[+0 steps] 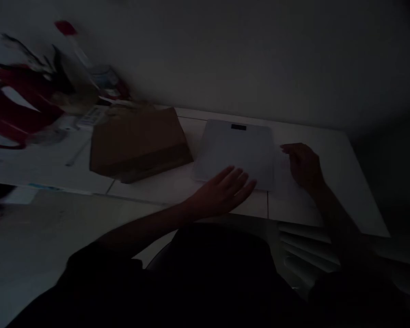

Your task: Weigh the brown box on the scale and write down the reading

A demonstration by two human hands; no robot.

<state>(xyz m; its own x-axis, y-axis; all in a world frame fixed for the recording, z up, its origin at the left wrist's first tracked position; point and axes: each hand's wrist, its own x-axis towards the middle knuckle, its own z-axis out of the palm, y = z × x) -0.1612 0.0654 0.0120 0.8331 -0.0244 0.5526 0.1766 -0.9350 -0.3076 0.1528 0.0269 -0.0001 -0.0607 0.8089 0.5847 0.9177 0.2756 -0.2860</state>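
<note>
The scene is very dark. A flat, pale square scale [237, 148] with a small black display lies on the white table. Over its front edge my left hand [222, 193] stretches its fingers, palm down; whether it touches the surface I cannot tell. Just right of the scale is my right hand [304, 166], its fingers bent and drawn together towards the scale. A faint, pale sheet-like patch shows below that hand, and what the fingers hold, if anything, is too dark to make out.
A closed brown cardboard box [141, 146] stands left of the scale. Farther left are a red item with black parts [23, 100], a can-like container [105, 79] and a red-tipped stick [66, 28]. A wall [259, 59] runs behind the table [341, 182].
</note>
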